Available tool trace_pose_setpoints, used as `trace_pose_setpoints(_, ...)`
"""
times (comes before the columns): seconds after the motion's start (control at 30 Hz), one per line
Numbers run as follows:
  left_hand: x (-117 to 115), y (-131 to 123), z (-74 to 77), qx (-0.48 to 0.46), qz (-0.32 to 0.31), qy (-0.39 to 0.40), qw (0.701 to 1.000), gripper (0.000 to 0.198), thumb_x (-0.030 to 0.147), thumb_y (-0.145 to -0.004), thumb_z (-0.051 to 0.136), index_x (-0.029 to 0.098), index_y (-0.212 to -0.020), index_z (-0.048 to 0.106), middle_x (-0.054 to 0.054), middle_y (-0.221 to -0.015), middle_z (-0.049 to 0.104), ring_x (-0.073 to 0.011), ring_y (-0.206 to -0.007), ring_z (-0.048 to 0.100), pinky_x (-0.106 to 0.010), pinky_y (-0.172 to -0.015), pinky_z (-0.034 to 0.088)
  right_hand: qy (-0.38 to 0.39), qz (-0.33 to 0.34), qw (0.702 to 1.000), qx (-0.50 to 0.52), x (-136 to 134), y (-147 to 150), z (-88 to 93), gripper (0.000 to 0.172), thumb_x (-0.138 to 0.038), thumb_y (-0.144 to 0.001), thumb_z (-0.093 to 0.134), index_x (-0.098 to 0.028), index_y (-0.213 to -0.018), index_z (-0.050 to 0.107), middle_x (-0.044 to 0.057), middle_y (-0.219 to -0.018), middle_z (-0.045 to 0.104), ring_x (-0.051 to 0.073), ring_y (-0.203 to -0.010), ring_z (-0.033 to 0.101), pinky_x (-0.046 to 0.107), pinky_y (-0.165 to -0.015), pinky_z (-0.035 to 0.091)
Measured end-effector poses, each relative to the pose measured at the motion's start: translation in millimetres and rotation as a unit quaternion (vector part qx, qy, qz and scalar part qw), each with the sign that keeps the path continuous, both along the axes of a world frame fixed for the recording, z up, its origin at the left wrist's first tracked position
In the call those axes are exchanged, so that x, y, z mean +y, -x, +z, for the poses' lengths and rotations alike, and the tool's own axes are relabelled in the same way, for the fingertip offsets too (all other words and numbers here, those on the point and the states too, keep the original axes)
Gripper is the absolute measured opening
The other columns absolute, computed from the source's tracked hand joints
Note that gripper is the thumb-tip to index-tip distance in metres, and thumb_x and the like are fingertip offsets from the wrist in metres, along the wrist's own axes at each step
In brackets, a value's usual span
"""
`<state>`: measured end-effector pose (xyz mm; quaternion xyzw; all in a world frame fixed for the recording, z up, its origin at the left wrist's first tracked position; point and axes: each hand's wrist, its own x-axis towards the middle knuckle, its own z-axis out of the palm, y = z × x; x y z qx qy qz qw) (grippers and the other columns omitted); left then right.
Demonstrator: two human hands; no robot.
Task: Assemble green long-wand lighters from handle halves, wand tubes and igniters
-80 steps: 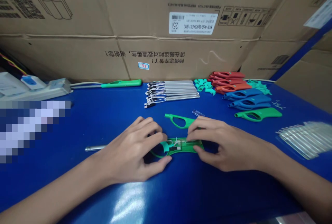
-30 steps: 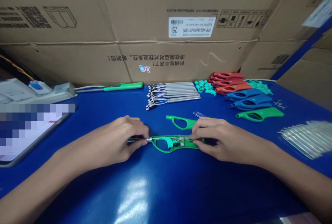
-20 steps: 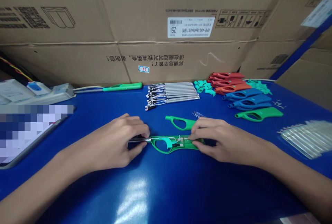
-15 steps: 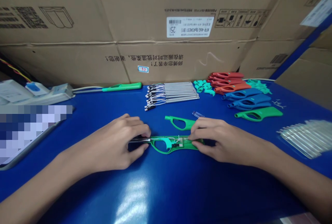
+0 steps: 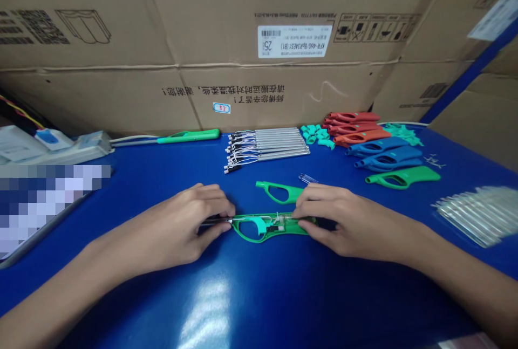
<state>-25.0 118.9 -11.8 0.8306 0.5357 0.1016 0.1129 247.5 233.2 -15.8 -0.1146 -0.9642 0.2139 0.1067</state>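
At the left of a blue tabletop (image 5: 283, 289), a power strip (image 5: 68, 144) sits by the back edge, with a finished green lighter (image 5: 188, 136) lying just to its right against the cartons (image 5: 259, 41). Mid-table, the person's left hand (image 5: 178, 230) pinches a slim metal tube (image 5: 214, 220) between thumb and fingers, a tight grip, the tube's tip meeting the nose of an open green lighter shell (image 5: 263, 228). The shell lies flat on the tabletop, toward the front of center, its wiring and small parts showing. The right hand (image 5: 343, 225) holds the shell's far end, its grip pressed together with fingers on top and thumb along the front edge. Just behind the shell lie a loose green handle half (image 5: 275, 191) and a small clear tube (image 5: 307, 178). Farther back, wired metal tubes (image 5: 267, 144) stand in a neat row, then teal pieces (image 5: 315, 134), with red handles (image 5: 352, 125), blue handles (image 5: 380, 152) and a green handle (image 5: 400, 176) stacked to the right, and a bag of clear tubes (image 5: 477, 214) at the right edge
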Motion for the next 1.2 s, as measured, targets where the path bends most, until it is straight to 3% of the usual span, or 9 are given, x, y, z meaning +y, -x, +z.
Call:
trace_pose_setpoints(0.17,-0.3,0.7,-0.4,0.011,0.003,0.013,1.0,0.017,0.026,-0.098,0.047,0.025,-0.098,0.064,0.0,-0.094,0.064,-0.0167,-0.087,0.059,-0.033,-0.085,0.04,0.004,-0.003,1.0,0.0,-0.5,-0.4,-0.4,0.016,-0.012,-0.09,0.055,-0.016,-0.096,0.069,0.005,-0.092,0.064,0.017,-0.088,0.059,0.039,-0.102,0.044)
trace_pose_setpoints(0.37,0.2,-1.9,0.9,0.024,0.011,0.01,1.0,0.017,0.025,-0.095,0.047,0.023,-0.097,0.063,-0.001,-0.093,0.064,-0.018,-0.086,0.06,-0.035,-0.082,0.04,0.008,-0.006,1.0,-0.003,-0.9,-0.6,0.6,0.015,-0.013,-0.09,0.054,-0.015,-0.096,0.068,0.004,-0.092,0.063,0.016,-0.088,0.059,0.04,-0.102,0.043)
trace_pose_setpoints(0.63,-2.3,-9.0,3.5,0.004,0.025,-0.008,1.0,0.018,0.027,-0.09,0.051,0.024,-0.105,0.06,-0.001,-0.102,0.063,-0.02,-0.094,0.059,-0.036,-0.085,0.042,0.0,-0.02,1.0,-0.001,-1.0,-0.6,-0.2,0.015,-0.018,-0.092,0.055,-0.017,-0.101,0.067,0.002,-0.094,0.065,0.015,-0.089,0.06,0.039,-0.111,0.034)
trace_pose_setpoints(0.93,-3.2,-12.7,1.8,0.005,0.027,0.03,0.999,0.015,0.028,-0.091,0.05,0.026,-0.1,0.062,0.0,-0.103,0.062,-0.0198,-0.098,0.059,-0.043,-0.099,0.035,-0.001,-0.011,1.0,0.002,0.5,-1.4,-3.1,0.013,-0.018,-0.091,0.056,-0.018,-0.095,0.069,0.002,-0.095,0.064,0.014,-0.091,0.06,0.037,-0.114,0.03)
trace_pose_setpoints(1.07,-2.6,-12.4,2.4,0.008,0.02,0.024,0.999,0.015,0.028,-0.091,0.05,0.026,-0.101,0.062,0.0,-0.1,0.062,-0.0196,-0.095,0.059,-0.043,-0.096,0.036,-0.034,-0.022,0.999,0.018,4.6,-3.8,1.1,0.016,-0.016,-0.09,0.054,-0.017,-0.098,0.067,0.004,-0.096,0.064,0.016,-0.09,0.06,0.034,-0.098,0.043)
trace_pose_setpoints(1.2,-3.2,-9.8,4.8,0.005,0.031,0.004,1.0,0.019,0.028,-0.088,0.052,0.025,-0.106,0.058,0.0,-0.101,0.062,-0.0198,-0.094,0.058,-0.039,-0.09,0.04,-0.135,-0.074,0.988,-0.014,15.3,-10.4,5.1,0.023,-0.01,-0.081,0.052,-0.016,-0.099,0.065,0.008,-0.098,0.063,0.022,-0.092,0.058,0.036,-0.079,0.048)
